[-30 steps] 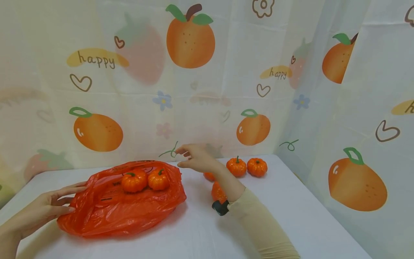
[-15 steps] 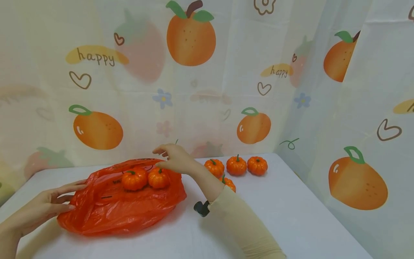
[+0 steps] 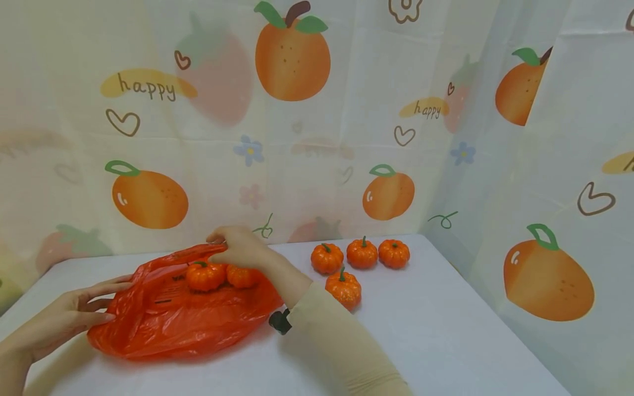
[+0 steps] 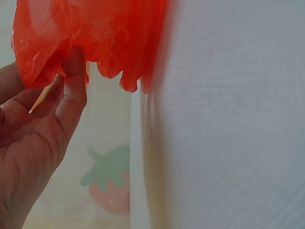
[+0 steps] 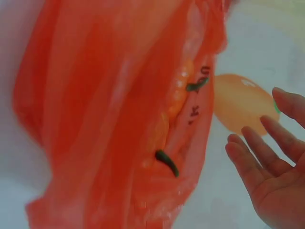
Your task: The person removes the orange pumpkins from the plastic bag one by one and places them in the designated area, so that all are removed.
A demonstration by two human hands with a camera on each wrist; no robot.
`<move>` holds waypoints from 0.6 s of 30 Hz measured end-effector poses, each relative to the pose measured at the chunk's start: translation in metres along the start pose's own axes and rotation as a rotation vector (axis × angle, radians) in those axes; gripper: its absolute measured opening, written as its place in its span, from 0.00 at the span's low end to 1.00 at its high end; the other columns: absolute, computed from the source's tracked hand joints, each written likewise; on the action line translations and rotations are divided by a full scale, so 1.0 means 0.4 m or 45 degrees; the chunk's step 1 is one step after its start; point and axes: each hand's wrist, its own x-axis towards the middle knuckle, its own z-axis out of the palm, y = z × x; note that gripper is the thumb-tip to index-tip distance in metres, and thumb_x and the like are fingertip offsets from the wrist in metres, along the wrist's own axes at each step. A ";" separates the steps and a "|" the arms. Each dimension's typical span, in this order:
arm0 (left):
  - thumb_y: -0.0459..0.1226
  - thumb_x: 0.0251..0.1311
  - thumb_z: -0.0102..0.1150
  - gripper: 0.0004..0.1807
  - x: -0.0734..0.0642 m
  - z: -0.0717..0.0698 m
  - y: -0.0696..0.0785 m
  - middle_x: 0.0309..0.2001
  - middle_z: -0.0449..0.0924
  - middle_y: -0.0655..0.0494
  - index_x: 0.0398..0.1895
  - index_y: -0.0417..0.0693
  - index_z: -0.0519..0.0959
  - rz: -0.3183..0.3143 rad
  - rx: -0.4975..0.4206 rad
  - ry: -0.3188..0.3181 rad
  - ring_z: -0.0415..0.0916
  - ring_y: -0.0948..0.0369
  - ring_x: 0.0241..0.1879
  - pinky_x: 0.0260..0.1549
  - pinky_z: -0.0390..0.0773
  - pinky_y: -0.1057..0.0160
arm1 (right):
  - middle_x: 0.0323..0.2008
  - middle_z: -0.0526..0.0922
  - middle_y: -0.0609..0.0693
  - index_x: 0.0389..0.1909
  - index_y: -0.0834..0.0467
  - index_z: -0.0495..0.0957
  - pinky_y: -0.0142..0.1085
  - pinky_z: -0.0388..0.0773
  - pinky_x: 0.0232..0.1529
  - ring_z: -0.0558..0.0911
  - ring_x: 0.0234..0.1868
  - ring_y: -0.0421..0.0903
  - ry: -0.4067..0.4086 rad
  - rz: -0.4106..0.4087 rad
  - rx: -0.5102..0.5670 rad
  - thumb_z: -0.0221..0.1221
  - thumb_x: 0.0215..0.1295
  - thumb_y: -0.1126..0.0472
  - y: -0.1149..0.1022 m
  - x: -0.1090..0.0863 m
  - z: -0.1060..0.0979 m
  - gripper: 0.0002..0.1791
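Left hand: I'm seeing the left hand (image 3: 71,314) holding the left end of the red bag (image 3: 183,330), its thumb lying on the near side and its other fingers reaching behind the film. The plastic is sitting between them.
Right hand: the right hand (image 3: 242,250) is hovering over the bag's far rim in my head view. Its fingers are standing apart, slightly bent; on the right wrist view I'm reading a gap between fingertips and film.
Bag: it's lying on its side on the white table (image 3: 446,341), its mouth gaping upward, its left end bunching at the left hand.
Bagged pumpkins: I'm counting two in the mouth. The left bagged pumpkin (image 3: 205,276) is sitting just beside the right bagged pumpkin (image 3: 242,277); the right hand is partly covering my head view of them.
Loose pumpkins: four are resting to the right of the bag. The left one (image 3: 327,258), middle one (image 3: 362,253) and right one (image 3: 394,254) are forming a back row; the front one (image 3: 345,290) is sitting nearer me, the beige sleeve (image 3: 342,341) partly hiding it.
Wrist: a small black device (image 3: 280,322) is showing beside the sleeve's cuff.
Backdrop: a fruit-print curtain (image 3: 322,126) is hanging behind the table.
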 end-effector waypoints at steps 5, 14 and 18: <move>0.26 0.71 0.43 0.30 0.000 -0.001 -0.001 0.65 0.61 0.96 0.75 0.46 0.59 -0.017 0.021 0.019 0.75 0.77 0.53 0.45 0.84 0.67 | 0.55 0.84 0.46 0.58 0.54 0.78 0.24 0.75 0.54 0.82 0.56 0.42 0.011 0.031 -0.058 0.66 0.62 0.51 -0.016 0.024 0.028 0.24; 0.27 0.71 0.44 0.30 -0.002 0.001 0.001 0.64 0.62 0.96 0.75 0.46 0.59 -0.041 0.026 0.046 0.76 0.77 0.53 0.44 0.84 0.67 | 0.51 0.86 0.46 0.53 0.55 0.81 0.21 0.75 0.47 0.81 0.48 0.37 0.068 0.120 -0.025 0.68 0.59 0.52 -0.035 0.049 0.075 0.22; 0.27 0.71 0.45 0.30 -0.003 0.002 0.003 0.64 0.62 0.97 0.75 0.46 0.59 -0.046 0.030 0.051 0.76 0.78 0.53 0.44 0.84 0.67 | 0.51 0.86 0.44 0.52 0.55 0.83 0.20 0.75 0.46 0.82 0.49 0.37 0.092 0.162 -0.067 0.69 0.57 0.51 -0.041 0.058 0.092 0.22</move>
